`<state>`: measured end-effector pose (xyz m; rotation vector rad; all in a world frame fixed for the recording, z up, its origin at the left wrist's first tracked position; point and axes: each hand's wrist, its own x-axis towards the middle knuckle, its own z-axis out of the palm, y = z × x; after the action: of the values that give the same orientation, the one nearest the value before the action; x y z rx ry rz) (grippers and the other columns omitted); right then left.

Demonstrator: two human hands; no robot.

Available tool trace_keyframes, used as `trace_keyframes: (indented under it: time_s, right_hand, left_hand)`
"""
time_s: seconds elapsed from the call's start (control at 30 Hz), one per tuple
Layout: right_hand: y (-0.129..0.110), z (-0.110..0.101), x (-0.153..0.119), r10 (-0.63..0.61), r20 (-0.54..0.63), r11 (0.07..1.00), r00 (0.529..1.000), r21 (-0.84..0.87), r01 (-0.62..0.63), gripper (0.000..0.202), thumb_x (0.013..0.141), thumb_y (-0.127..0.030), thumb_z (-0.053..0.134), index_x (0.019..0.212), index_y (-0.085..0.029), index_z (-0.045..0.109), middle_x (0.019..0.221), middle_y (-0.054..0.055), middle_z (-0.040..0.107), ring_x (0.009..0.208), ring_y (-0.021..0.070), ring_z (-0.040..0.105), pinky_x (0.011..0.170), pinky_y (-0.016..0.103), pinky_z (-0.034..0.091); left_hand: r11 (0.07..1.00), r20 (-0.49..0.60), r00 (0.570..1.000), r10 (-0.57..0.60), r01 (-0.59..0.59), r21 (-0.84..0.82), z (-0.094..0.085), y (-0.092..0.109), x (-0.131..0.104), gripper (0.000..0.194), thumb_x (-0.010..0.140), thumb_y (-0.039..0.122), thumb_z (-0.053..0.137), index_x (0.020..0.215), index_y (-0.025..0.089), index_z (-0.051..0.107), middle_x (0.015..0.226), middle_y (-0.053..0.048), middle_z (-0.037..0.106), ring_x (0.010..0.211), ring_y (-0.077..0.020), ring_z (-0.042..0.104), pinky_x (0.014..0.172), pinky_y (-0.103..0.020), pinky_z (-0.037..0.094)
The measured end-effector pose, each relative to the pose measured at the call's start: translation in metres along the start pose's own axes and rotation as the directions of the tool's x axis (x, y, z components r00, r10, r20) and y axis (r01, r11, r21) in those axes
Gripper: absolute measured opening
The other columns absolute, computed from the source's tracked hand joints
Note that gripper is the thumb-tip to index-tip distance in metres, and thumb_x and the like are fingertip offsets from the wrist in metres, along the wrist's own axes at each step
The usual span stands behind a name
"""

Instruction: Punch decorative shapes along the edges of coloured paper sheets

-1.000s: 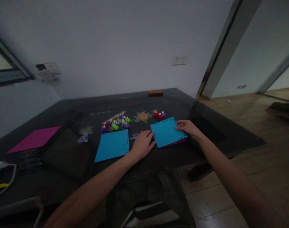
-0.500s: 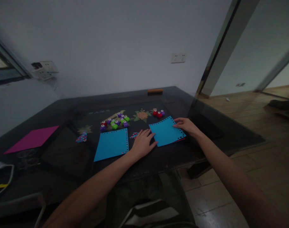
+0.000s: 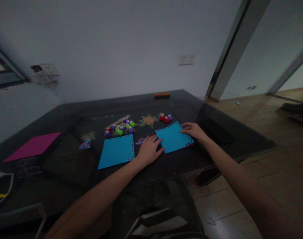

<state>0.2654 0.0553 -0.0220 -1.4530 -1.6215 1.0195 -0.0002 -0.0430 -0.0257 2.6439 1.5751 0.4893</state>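
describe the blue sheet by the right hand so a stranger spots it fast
On the dark table, find the right hand. Its fingers rest on a blue sheet with holes along its edges. Unlike the other blue sheet left of the left hand, this one shows pink beneath its near right corner.

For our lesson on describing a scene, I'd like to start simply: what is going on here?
A person sits at a dark table with both hands at a blue sheet with holes along its edges. The right hand rests on the right side of the blue sheet; the left hand lies at its left edge. A second blue sheet lies to the left, with small red, green and purple pieces behind it. Farther left is a pink sheet.
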Motion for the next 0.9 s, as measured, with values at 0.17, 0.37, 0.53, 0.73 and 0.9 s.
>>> trace_keyframes:
  time_s: [0.17,0.37,0.53,0.73,0.9]
  right_hand:
    - [-0.0014,-0.0002,-0.0011,0.008,-0.009,1.000,1.000,-0.004,-0.008,0.039,0.063,-0.023,0.075,0.099,-0.014,0.064,0.060,-0.001,0.060,0.050,0.0104,0.051,0.048,0.023,0.039]
    - [-0.0030,-0.0001,-0.0033,0.008,0.002,1.000,1.000,0.014,-0.008,0.040,0.065,-0.021,0.074,0.102,-0.013,0.061,0.062,-0.001,0.060,0.051,0.0103,0.051,0.049,0.023,0.039]
    - [-0.0053,0.0008,-0.0058,0.019,0.003,0.999,1.000,0.040,-0.020,0.041,0.065,-0.020,0.073,0.103,-0.013,0.060,0.061,-0.002,0.059,0.050,0.0100,0.050,0.048,0.022,0.039]
    - [-0.0075,0.0020,-0.0066,-0.003,-0.022,1.000,1.000,-0.007,0.003,0.039,0.065,-0.021,0.073,0.102,-0.013,0.062,0.059,-0.002,0.059,0.049,0.0097,0.050,0.049,0.022,0.039]
    - [-0.0036,-0.0033,-0.0031,-0.076,-0.062,0.989,0.995,-0.130,0.067,0.035,0.071,-0.029,0.069,0.101,-0.012,0.062,0.057,-0.002,0.058,0.046,0.0097,0.049,0.049,0.023,0.039]
  left_hand:
    - [1.000,0.005,1.000,-0.002,0.002,0.010,-0.0021,0.0017,-0.0005,0.048,0.089,0.046,0.044,0.127,0.019,0.052,0.137,-0.013,0.049,0.129,-0.0259,0.040,0.110,-0.046,0.025]
    - [1.000,0.010,1.000,0.006,-0.006,0.013,-0.0005,0.0002,-0.0001,0.050,0.089,0.047,0.042,0.130,0.020,0.049,0.138,-0.013,0.048,0.129,-0.0264,0.040,0.110,-0.047,0.025]
    - [1.000,0.011,1.000,0.006,-0.006,0.022,0.0000,-0.0005,-0.0002,0.050,0.090,0.048,0.041,0.131,0.020,0.049,0.139,-0.012,0.047,0.130,-0.0260,0.039,0.110,-0.046,0.024]
    - [1.000,0.023,1.000,0.001,-0.001,0.030,-0.0007,0.0004,0.0002,0.049,0.090,0.047,0.041,0.130,0.019,0.051,0.139,-0.012,0.047,0.129,-0.0262,0.039,0.110,-0.046,0.025]
    - [0.999,0.007,1.000,0.007,-0.008,0.043,0.0013,-0.0004,-0.0003,0.049,0.090,0.047,0.040,0.129,0.019,0.051,0.138,-0.011,0.048,0.129,-0.0254,0.040,0.110,-0.045,0.025]
